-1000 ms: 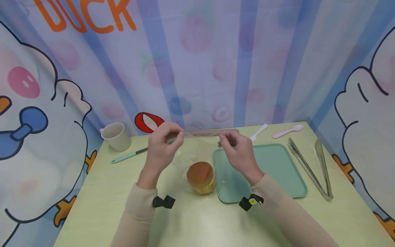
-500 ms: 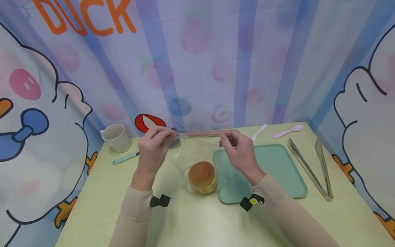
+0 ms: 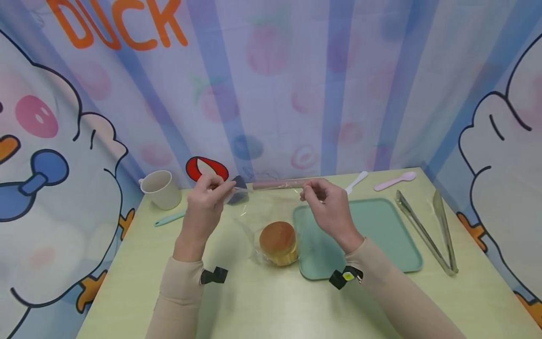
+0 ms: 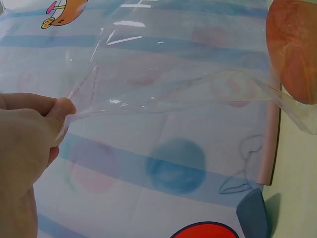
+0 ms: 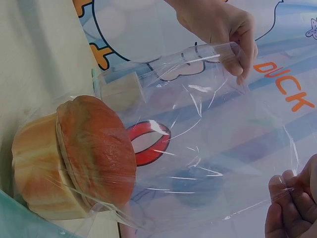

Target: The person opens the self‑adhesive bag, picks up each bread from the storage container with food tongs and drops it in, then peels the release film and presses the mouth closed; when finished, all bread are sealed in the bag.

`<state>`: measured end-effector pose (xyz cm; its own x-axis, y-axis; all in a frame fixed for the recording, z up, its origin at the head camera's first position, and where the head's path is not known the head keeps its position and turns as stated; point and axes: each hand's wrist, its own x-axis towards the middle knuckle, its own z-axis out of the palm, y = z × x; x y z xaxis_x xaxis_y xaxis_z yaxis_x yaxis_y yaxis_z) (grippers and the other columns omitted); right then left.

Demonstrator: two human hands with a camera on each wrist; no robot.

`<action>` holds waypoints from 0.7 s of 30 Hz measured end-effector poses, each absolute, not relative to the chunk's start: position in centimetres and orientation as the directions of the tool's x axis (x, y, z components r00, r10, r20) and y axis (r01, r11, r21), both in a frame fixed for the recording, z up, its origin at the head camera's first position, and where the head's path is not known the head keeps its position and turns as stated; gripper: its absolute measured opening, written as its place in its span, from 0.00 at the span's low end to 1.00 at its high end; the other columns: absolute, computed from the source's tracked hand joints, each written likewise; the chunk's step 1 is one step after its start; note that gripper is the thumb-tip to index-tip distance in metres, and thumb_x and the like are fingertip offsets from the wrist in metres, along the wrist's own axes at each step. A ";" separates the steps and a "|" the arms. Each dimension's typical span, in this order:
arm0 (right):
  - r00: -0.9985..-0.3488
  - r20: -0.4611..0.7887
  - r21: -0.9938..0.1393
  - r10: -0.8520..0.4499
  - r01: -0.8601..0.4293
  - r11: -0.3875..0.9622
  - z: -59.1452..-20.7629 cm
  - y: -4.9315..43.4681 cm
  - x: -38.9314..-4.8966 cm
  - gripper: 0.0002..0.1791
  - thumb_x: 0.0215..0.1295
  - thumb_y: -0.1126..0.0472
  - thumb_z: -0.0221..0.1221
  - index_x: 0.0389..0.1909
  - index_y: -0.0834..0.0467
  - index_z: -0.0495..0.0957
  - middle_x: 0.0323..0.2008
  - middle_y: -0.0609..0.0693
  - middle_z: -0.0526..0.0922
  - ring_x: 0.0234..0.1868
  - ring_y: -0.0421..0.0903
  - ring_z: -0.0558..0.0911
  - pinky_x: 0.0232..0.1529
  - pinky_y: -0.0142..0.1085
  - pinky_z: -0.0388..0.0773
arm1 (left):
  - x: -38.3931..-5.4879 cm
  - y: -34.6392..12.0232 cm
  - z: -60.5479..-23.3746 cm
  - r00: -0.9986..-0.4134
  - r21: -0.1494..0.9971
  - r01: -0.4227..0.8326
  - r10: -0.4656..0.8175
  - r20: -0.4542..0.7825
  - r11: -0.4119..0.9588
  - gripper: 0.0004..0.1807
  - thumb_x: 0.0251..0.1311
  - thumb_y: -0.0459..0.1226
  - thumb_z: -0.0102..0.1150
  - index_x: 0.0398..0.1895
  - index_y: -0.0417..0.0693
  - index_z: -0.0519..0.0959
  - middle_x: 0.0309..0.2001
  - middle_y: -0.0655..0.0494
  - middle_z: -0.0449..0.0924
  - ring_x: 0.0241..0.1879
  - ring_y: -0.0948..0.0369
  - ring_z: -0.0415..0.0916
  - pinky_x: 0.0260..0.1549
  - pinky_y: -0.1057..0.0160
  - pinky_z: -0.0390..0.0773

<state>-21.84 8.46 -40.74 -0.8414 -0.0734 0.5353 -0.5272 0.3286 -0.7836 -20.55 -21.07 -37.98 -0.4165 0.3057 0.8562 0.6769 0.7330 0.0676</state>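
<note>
A clear plastic bag [image 3: 250, 221] stands on the table with a round, brown-topped bun [image 3: 278, 240] at its bottom. My left hand [image 3: 204, 207] pinches one upper corner of the bag between thumb and fingers. At the opposite corner, my right hand [image 3: 329, 209] pinches the rim with curled fingers, over the tray's left side. Between both hands the bag's mouth is pulled wide. The left wrist view shows the film [image 4: 148, 89] stretched out from my thumb and fingers. In the right wrist view the bun [image 5: 94, 158] lies inside the glossy film, its ridged pale side showing.
A green tray [image 3: 377, 230] sits right of the bun, with metal tongs [image 3: 423, 230] beyond it. At the back left are a beige mug [image 3: 163, 190] and a green-handled spatula [image 3: 170, 218]. A pink bar [image 3: 275, 184], a white utensil [image 3: 356, 181] and a pink spoon [image 3: 395, 180] line the back.
My left hand has moved left with its corner of the bag, widening the mouth. The bun has shifted slightly right. My right hand has stayed nearly still.
</note>
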 end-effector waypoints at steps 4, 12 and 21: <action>-0.841 0.537 -0.783 -0.066 -0.527 0.331 -40.8 8.6 -22.0 0.09 0.78 0.62 0.58 0.39 0.59 0.85 0.31 0.49 0.89 0.33 0.44 0.87 0.36 0.30 0.83 | -20.7 -21.4 -38.1 -0.392 0.081 0.686 0.273 0.879 0.723 0.07 0.54 0.25 0.75 0.35 0.38 0.88 0.34 0.44 0.73 0.31 0.51 0.73 0.29 0.55 0.82; -0.845 0.532 -0.790 -0.043 -0.514 0.334 -40.9 8.9 -22.4 0.09 0.78 0.63 0.58 0.39 0.59 0.85 0.31 0.50 0.89 0.32 0.45 0.87 0.33 0.28 0.81 | -20.4 -22.1 -37.4 -0.381 0.247 0.725 0.077 0.921 0.643 0.08 0.49 0.25 0.79 0.33 0.38 0.90 0.33 0.46 0.88 0.30 0.52 0.83 0.35 0.68 0.80; -0.850 0.525 -0.792 -0.047 -0.509 0.338 -40.9 8.8 -22.5 0.09 0.78 0.63 0.58 0.39 0.59 0.85 0.31 0.50 0.89 0.33 0.45 0.88 0.33 0.28 0.81 | -19.8 -22.6 -37.4 -0.425 0.323 0.736 0.034 0.905 0.595 0.10 0.48 0.23 0.79 0.34 0.37 0.89 0.32 0.45 0.88 0.31 0.55 0.85 0.45 0.75 0.81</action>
<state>-22.49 8.76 -40.93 -0.8496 -0.0472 0.5253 -0.5086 0.3375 -0.7921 -19.85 -22.62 -37.36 -0.4248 0.0341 0.9046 0.7359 0.5950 0.3232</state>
